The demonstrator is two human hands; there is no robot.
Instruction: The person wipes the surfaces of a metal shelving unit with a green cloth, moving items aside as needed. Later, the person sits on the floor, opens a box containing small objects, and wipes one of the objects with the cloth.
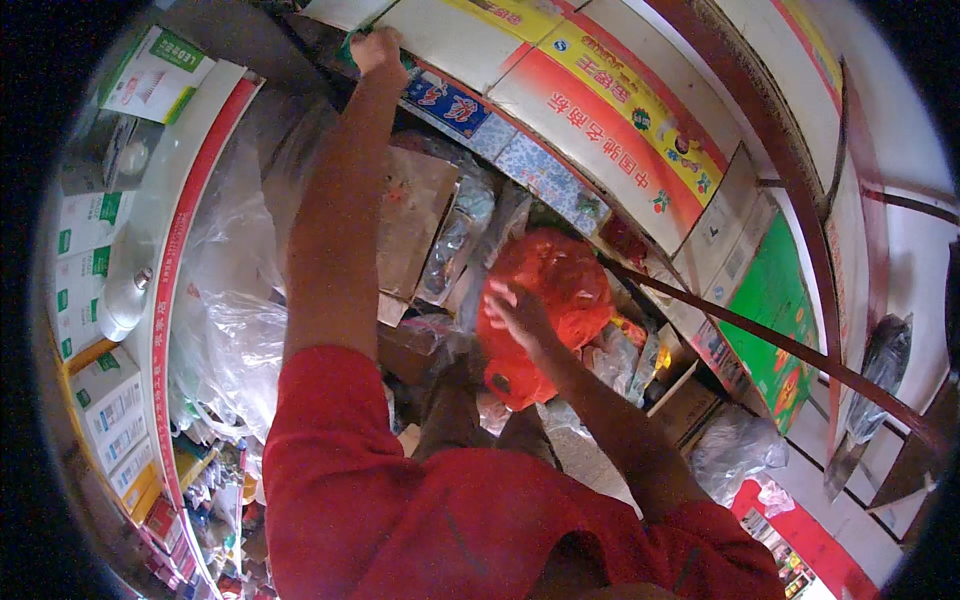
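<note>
My left hand (378,54) is stretched far forward, closed, at the edge of the stacked cartons. A bit of green material (350,45) shows beside its fingers; what it grips is mostly hidden. Lower down, my right hand (522,320) lies against a bulging red plastic bag (560,275), its fingers apart and not wrapped round it. The bag is translucent, and its contents cannot be made out. Just left of it are a brown cardboard box (412,205) and a clear plastic package (465,235).
Printed cartons (620,120) are stacked along the far right, with a dark metal bar (760,340) slanting across them. Large clear plastic sheeting (225,310) fills the left, beside a red-edged shelf (185,225) holding white-and-green boxes (92,225). A grey plastic bag (738,455) sits at lower right.
</note>
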